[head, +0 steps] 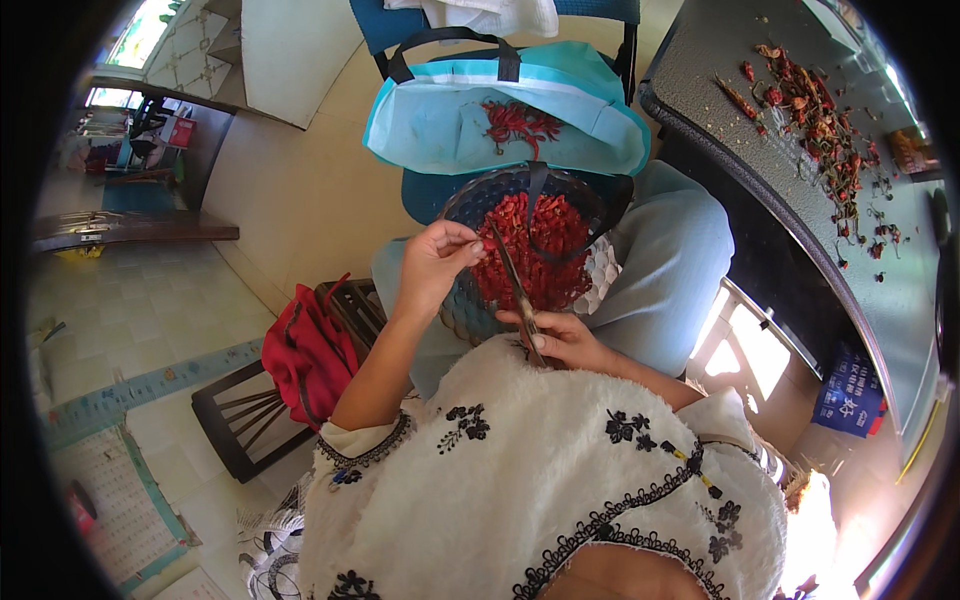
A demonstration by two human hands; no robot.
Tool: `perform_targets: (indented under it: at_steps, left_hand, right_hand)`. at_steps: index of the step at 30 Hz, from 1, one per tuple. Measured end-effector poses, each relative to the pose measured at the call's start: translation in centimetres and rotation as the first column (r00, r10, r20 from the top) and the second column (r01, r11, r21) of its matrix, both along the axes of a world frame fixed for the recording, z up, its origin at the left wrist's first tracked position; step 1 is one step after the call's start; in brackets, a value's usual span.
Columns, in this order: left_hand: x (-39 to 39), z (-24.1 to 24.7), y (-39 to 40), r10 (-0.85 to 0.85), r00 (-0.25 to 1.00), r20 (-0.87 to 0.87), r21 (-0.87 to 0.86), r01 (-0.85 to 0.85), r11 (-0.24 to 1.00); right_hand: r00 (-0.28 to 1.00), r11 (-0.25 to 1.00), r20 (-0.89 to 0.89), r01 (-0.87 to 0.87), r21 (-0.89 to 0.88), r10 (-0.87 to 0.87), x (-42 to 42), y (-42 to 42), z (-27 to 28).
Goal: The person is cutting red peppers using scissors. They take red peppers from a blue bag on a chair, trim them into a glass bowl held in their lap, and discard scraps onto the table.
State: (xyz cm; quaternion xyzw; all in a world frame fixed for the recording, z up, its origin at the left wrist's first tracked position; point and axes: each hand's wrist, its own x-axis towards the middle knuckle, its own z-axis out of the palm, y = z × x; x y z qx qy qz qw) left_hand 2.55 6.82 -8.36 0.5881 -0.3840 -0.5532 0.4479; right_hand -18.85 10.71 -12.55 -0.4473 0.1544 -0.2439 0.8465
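Observation:
My left hand [441,259] pinches a red chilli pepper [490,244] between thumb and fingertips. Long scissors [513,276] lie in the grip of my right hand [559,337], their blades pointing away from me and touching or close to the pepper. Whether the blades are apart is hard to tell. Beneath both hands, a scale-patterned basin [600,277] rests at my lap, holding many cut red chilli pieces [536,277]. Just beyond it a light-blue bag [420,124] gapes on a chair, with whole red chillies [517,127] inside. One black bag strap [534,202] hangs over the basin.
To the right, a dark glossy table [697,82] carries scattered dried chillies and stems [825,135]. A blue chair [367,22] with a white cloth [487,15] supports the bag. At my left stands a wooden chair [225,420] with red fabric [311,360]. A blue packet [851,390] lies low right.

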Motion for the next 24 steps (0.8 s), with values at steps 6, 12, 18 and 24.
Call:
perform_targets:
  at_steps: [6, 12, 18, 24]
  left_hand:
    - [-0.3, -1.3, 0.3, 0.074, 0.997, 0.032, -0.002, -0.074, 0.997]
    - [-0.2, -1.5, 0.0, 0.134, 0.988, 0.073, 0.011, -0.135, 0.991]
    - [-1.2, -2.1, 0.3, 0.104, 0.994, 0.029, 0.011, -0.104, 0.995]
    - [0.0, -2.5, 0.4, -0.128, 0.976, 0.173, 0.195, 0.093, 0.976]
  right_hand:
    - [0.967, 0.982, -0.238, -0.042, 0.184, 0.086, -0.1, -0.2, 1.0]
    - [0.992, 0.991, -0.128, -0.002, 0.134, 0.019, 0.0, -0.3, 1.4]
    - [0.985, 0.99, -0.166, -0.019, 0.138, 0.042, 0.2, -0.2, 0.8]
    - [0.974, 0.985, -0.208, -0.051, 0.164, 0.086, 0.2, -0.2, 0.9]
